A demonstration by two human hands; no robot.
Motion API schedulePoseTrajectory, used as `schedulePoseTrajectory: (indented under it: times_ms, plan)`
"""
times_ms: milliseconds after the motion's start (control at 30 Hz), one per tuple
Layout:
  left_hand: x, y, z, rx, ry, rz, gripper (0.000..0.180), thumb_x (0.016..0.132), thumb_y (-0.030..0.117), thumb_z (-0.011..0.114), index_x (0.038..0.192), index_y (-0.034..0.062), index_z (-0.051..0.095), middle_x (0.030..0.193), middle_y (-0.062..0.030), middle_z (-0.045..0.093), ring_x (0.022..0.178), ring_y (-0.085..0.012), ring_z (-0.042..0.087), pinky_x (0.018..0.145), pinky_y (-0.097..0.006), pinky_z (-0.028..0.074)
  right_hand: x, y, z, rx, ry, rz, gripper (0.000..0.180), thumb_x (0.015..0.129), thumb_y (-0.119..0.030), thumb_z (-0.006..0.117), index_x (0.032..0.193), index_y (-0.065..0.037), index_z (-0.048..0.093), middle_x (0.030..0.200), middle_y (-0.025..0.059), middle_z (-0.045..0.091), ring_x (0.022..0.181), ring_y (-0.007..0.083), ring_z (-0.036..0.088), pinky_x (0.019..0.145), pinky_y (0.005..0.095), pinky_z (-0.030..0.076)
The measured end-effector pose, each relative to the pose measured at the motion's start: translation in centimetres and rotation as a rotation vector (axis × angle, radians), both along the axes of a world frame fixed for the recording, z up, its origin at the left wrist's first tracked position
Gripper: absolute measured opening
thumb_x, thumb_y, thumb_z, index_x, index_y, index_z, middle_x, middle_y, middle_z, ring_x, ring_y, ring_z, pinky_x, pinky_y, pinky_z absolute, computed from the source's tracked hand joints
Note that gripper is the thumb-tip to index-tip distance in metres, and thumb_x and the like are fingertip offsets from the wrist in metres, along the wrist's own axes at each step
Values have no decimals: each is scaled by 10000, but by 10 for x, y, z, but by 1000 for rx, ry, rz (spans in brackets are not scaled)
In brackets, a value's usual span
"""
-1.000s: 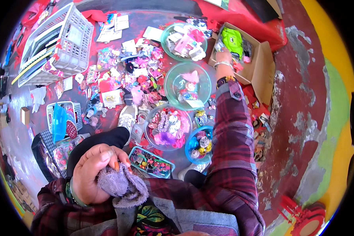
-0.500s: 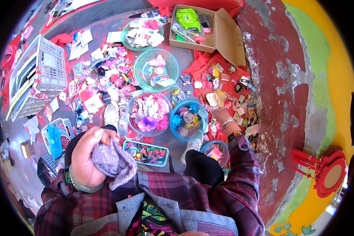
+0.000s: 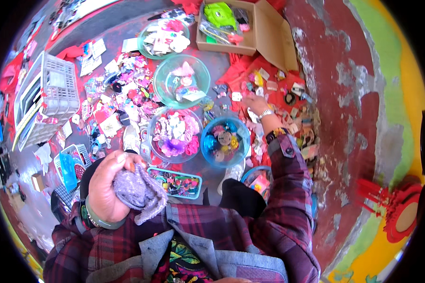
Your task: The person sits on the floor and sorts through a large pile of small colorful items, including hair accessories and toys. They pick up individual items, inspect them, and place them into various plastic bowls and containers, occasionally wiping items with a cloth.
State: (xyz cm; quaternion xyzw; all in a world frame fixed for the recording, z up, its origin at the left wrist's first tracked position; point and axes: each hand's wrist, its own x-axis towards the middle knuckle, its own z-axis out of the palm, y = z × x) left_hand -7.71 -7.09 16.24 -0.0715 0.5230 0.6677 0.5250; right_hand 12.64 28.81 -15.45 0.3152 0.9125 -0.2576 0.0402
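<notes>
My left hand [image 3: 107,187] is closed around a bunched, fuzzy grey-purple cloth [image 3: 140,191] in front of my body. A small brown bit shows by its fingertips; I cannot make out what it is. My right hand [image 3: 259,105] is stretched out over small hair accessories [image 3: 290,127] strewn on a red cloth [image 3: 231,84]. Its fingers point down and to the left, close to a small white card [image 3: 236,96]. They are too blurred to show whether they grip anything. Nearer to me stands a blue bowl [image 3: 205,153] of shiny, colourful round pieces.
A clear basin [image 3: 152,150] holds scrunchies, and a green basin [image 3: 157,89] stands beyond it. A teal tray [image 3: 199,189] of small clips lies by my knees. Farther off are an open cardboard box [image 3: 275,35], a grey crate [image 3: 63,89] and a heaped accessory pile [image 3: 132,92].
My right hand has moved away from me and slightly left, from beside the blue bowl to farther up the red cloth. The left hand keeps hold of the grey cloth. The view has shifted slightly.
</notes>
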Motion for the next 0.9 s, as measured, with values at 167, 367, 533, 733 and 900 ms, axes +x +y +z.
schedulePoseTrajectory:
  times_ms: [167, 367, 533, 733, 900]
  plan:
    - [-5, -1, -3, 27, -24, 89, 182, 859, 191, 453, 749, 46, 449, 841, -121, 506, 745, -197, 509, 709, -313, 439, 34, -43, -19, -212, 46, -203, 242, 751, -258, 476, 819, -79, 625, 894, 167, 604, 851, 332, 572, 731, 408, 452]
    - [-8, -2, -11, -2, 14, 80, 194, 871, 191, 459, 744, 44, 454, 831, -102, 493, 744, -184, 505, 705, -300, 438, 129, -76, -60, -175, -221, -571, 378, 722, -314, 535, 1012, -75, 577, 1024, 149, 591, 957, 327, 549, 828, 390, 437]
    - [2, 9, -15, -8, 38, 43, 185, 879, 175, 453, 754, 40, 469, 848, -101, 503, 755, -181, 511, 722, -294, 436, 128, -20, -39, 37, -210, -760, 654, 694, -339, 605, 1246, -62, 390, 1137, 225, 509, 1063, 349, 487, 890, 387, 406]
    - [11, 28, -33, -128, 68, 55, 167, 871, 175, 476, 790, 34, 518, 855, -97, 566, 776, -170, 553, 729, -296, 453, 105, 36, -81, 101, -296, -671, 587, 699, -298, 618, 1217, -123, 402, 1203, 233, 439, 1038, 363, 497, 860, 402, 432]
    - [17, 36, -44, -183, 106, 97, 152, 856, 183, 507, 808, 43, 543, 829, -82, 591, 746, -170, 573, 713, -305, 466, 97, 9, -64, -55, -208, -876, 362, 737, -196, 596, 1077, -94, 522, 1025, 228, 542, 922, 344, 554, 771, 391, 466]
